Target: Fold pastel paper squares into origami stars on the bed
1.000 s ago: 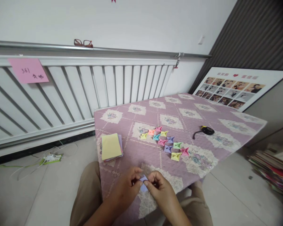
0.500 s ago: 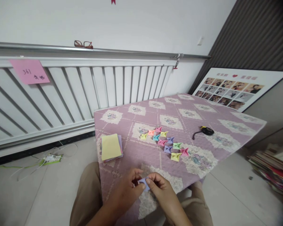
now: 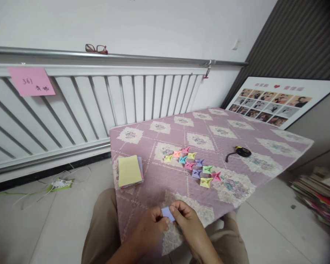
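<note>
Both hands (image 3: 169, 218) pinch a small, smooth, flat-faced lavender paper (image 3: 167, 213), angular-edged, at six o'clock on the cloth-covered counter (image 3: 154, 187).

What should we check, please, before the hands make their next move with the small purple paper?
1. Left hand holds the purple paper: ok, at its left side.
2. Right hand holds it too: ok, thumb on top.
3. Folded pieces clear of both hands: ok, they sit farther up the table.
4. Sheet stack squared up: not ok, lower sheets stick out on the right.
5. Creases lined up: cannot tell, too small and partly covered by fingers.
</note>
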`<state>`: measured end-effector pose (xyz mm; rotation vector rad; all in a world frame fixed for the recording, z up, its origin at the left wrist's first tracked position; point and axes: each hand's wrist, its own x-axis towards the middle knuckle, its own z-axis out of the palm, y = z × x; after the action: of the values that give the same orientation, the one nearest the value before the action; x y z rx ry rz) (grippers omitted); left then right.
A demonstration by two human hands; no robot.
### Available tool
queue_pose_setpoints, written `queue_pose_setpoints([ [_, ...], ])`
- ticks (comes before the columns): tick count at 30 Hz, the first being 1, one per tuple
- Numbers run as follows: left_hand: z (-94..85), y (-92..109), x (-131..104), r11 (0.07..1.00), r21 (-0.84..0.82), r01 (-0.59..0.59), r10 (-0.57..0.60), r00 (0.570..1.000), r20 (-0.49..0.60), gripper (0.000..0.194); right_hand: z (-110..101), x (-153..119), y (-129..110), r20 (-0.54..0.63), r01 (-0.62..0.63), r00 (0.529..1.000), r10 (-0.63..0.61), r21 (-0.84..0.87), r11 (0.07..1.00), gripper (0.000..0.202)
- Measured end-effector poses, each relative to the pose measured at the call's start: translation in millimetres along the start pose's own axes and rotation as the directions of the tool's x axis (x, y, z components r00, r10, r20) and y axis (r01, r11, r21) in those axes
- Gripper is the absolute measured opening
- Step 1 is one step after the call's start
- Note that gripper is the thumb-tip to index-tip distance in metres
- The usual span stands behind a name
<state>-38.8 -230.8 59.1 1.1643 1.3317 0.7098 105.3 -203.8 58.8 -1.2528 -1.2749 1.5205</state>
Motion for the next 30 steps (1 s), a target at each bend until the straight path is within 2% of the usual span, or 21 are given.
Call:
queue_pose_setpoints([
  [3, 1.4, -3.2, -0.1, 0.996, 0.078, -0.037, 0.041, 0.998, -0.053, 0.011, 1.4, 1.0, 7.9, -0.052, 0.024, 0.998, -0.026, -0.035, 0.999, 0.040],
  [5, 3.8, -10.0, 1.3, 0.997, 0.060, -0.045, 0.048, 0.998, -0.050, 0.012, 2.0, 2.5, 13.9, -0.055, 0.005, 0.998, -0.007, -0.037, 0.999, 0.038],
  [10, 8.7, -31.9, 1.1, 0.999, -0.050, 0.002, -0.003, 1.000, -0.021, 0.013, 0.7, 7.6, 23.5, 0.048, -0.035, 0.998, 0.042, -0.145, 0.989, 0.032],
  [14, -0.9, -44.3, -4.5, 0.999, -0.018, 0.039, -0.038, 0.999, 0.029, 0.015, 0.3, 10.8, 28.2, 0.081, 0.047, 0.997, -0.021, -0.331, 0.943, 0.025],
  [16, -10.7, -50.2, -4.7, 0.997, 0.076, 0.011, -0.013, 1.000, 0.025, 0.022, 1.2, 12.8, 30.9, 0.096, 0.109, 0.993, -0.074, -0.439, 0.892, 0.024],
  [19, -24.2, -56.1, -0.4, 0.955, 0.291, -0.058, 0.102, 0.985, -0.138, 0.032, 2.7, 16.5, 34.6, 0.116, 0.187, 0.982, -0.147, -0.604, 0.775, 0.021],
  [21, -28.1, -55.1, 3.9, 0.898, 0.431, -0.088, 0.183, 0.965, -0.185, 0.028, 3.3, 19.2, 36.9, 0.127, 0.228, 0.973, -0.195, -0.689, 0.688, 0.019],
  [25, -22.1, -44.3, 13.3, 0.772, 0.620, -0.142, 0.283, 0.950, -0.134, 0.014, 3.4, 23.6, 42.3, 0.133, 0.271, 0.950, -0.281, -0.801, 0.535, 0.017],
  [30, -10.4, -39.1, 23.7, 0.684, 0.722, -0.105, 0.286, 0.949, -0.133, 0.008, 3.0, 24.9, 49.9, 0.135, 0.297, 0.911, -0.391, -0.872, 0.390, 0.014],
])
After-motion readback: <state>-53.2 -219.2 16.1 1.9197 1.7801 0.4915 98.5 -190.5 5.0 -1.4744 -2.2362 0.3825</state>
